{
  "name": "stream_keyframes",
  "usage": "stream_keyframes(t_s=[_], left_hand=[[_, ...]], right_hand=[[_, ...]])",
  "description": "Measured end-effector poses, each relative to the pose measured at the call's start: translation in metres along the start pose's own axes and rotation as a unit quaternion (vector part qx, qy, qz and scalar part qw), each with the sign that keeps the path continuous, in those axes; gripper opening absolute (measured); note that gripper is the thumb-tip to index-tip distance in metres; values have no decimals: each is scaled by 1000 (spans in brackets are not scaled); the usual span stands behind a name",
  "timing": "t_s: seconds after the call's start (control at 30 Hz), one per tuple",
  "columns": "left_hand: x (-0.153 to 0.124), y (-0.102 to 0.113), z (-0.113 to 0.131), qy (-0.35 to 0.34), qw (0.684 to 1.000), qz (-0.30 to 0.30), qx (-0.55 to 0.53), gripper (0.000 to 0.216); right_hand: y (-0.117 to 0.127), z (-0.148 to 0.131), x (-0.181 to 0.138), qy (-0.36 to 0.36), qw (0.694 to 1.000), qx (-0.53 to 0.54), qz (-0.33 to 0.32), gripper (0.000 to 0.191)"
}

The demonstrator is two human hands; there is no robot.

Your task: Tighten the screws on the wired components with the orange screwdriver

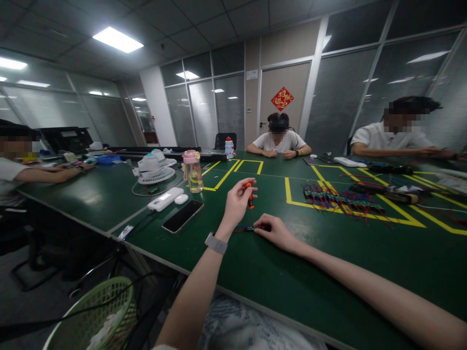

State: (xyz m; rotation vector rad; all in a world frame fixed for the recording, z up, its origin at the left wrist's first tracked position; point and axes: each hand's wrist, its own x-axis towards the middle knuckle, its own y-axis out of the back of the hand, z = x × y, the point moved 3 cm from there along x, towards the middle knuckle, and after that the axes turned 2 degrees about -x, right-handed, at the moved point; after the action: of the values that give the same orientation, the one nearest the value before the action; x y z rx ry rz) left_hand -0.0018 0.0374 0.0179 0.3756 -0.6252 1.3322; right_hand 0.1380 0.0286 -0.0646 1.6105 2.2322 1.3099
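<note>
My left hand (236,201) is closed around a small orange-handled screwdriver (249,197), held upright with its tip pointing down onto a small green part with coloured wires (249,228) on the green table (328,272). My right hand (276,231) pinches that part and presses it to the table just right of the screwdriver tip. A grey watch sits on my left wrist.
A black phone (183,216), a white power bank (165,199) and a pink-lidded bottle (192,170) lie to the left. A pile of wired parts (341,200) sits right of centre inside yellow tape. White fans (154,167), three seated people and a green basket (98,313) surround the table.
</note>
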Motion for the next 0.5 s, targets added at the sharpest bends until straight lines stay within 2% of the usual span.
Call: stream_keyframes(t_s=[0.1, 0.17, 0.37, 0.5], left_hand=[[-1, 5, 2, -24, 996, 33, 73, 24], [-1, 6, 4, -33, 994, 34, 99, 21], [0, 1, -1, 16, 998, -30, -45, 33], [-1, 4, 1, -9, 999, 9, 49, 28]], right_hand=[[0, -1, -1, 2, 1000, -2, 3, 14], [1, -2, -1, 4, 1000, -5, 5, 14], [0, -4, -2, 5, 1000, -9, 5, 14], [1, -5, -2, 8, 1000, -6, 5, 14]])
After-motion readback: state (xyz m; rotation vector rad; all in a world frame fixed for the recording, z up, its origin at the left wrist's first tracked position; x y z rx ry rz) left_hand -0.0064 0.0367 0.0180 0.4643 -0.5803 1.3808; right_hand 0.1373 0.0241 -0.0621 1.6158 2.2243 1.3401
